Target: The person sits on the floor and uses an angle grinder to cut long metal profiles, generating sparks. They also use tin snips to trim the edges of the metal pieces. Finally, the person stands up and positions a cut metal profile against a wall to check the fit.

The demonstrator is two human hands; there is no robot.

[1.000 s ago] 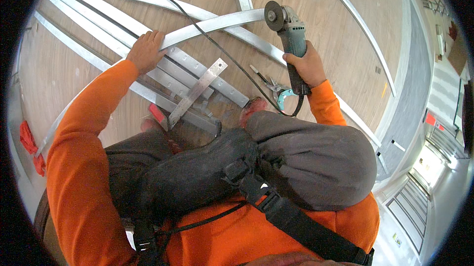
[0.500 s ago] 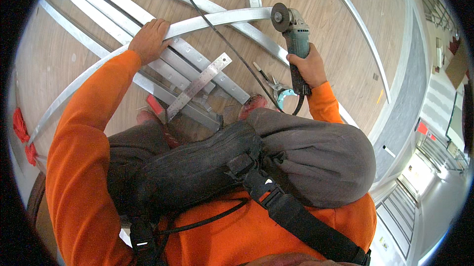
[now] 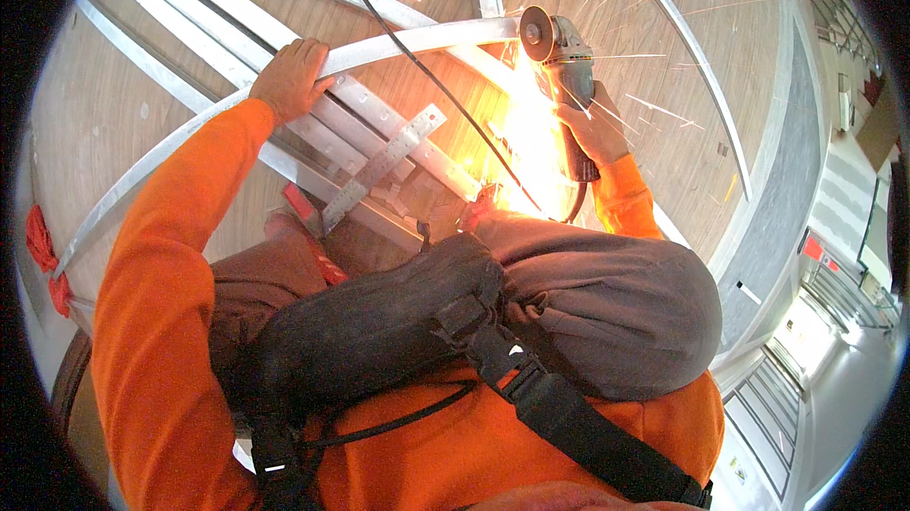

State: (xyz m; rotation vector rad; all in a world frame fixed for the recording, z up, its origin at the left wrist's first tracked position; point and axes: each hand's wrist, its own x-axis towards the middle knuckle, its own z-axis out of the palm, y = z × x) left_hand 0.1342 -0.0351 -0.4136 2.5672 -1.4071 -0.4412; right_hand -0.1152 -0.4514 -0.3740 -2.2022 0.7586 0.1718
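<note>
My right hand (image 3: 597, 130) grips an angle grinder (image 3: 573, 75) by its body. The cutting disc touches the right end of a long metal strip (image 3: 417, 38), and bright sparks (image 3: 527, 136) pour from there toward my foot. My left hand (image 3: 292, 80) is closed over that same strip, pressing it above several other metal profiles (image 3: 190, 18). A steel try square (image 3: 393, 149) with a red handle lies across the profiles between my feet. Glare hides the floor beside the grinder's handle.
A black cord (image 3: 417, 58) crosses over the strip. One more metal strip (image 3: 697, 51) lies on the wood-look floor at the right. Red cloth (image 3: 40, 241) is by the held strip's far left end. Stacked frames (image 3: 768, 402) stand at the right.
Sparks have burst from the disc at the strip's end, lighting the floor and my legs. The pliers beside the grinder have vanished in the glare. Both hands keep nearly the same places.
</note>
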